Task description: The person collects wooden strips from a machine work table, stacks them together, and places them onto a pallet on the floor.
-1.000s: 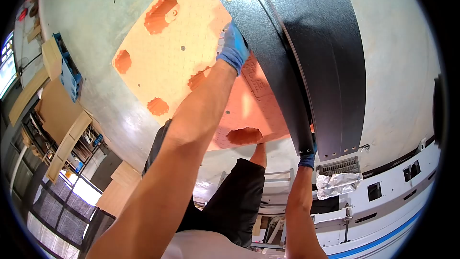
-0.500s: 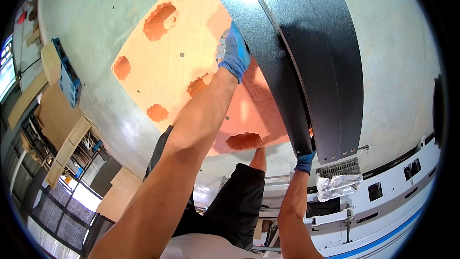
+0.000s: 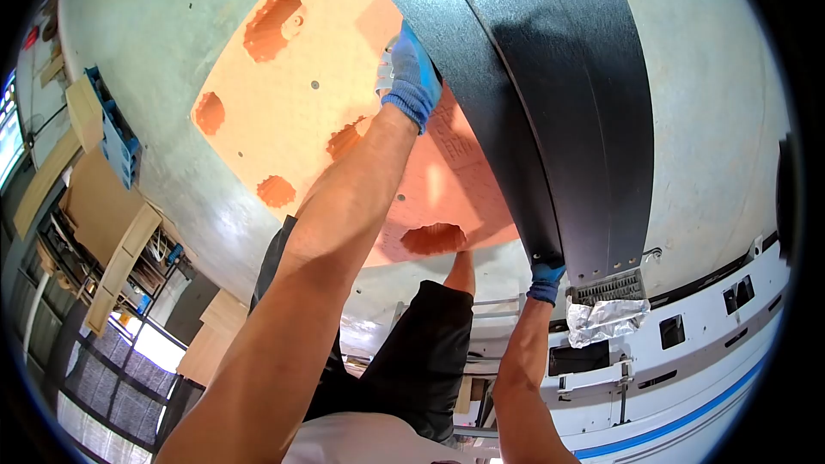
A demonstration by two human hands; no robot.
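Observation:
A long black panel (image 3: pixel 481 99) with holes near its ends lies slanting across the view. My left hand (image 3: pixel 411 69), in a blue and grey glove, is closed around its left long edge. At the near end my right hand (image 3: pixel 545 278), gloved in blue, is closed on the panel's corner, its fingers partly hidden. A second, wider black panel (image 3: pixel 593 112) lies along the right side of the first, with a thin seam between them. Beneath my left arm is an orange board (image 3: pixel 301 120) with several rough-edged hollows.
A grey slotted block with crumpled foil (image 3: pixel 608 320) sits by the wider panel's near end. White metal framework (image 3: pixel 679 378) runs along the lower right. Wooden pieces (image 3: pixel 125 271) and a blue plastic crate (image 3: pixel 116 142) stand at the left on the pale floor (image 3: pixel 155 0).
The narrower panel has shifted slightly toward the far end, and its seam against the wider panel looks thinner. Both hands keep their hold. The whole view has also shifted a little.

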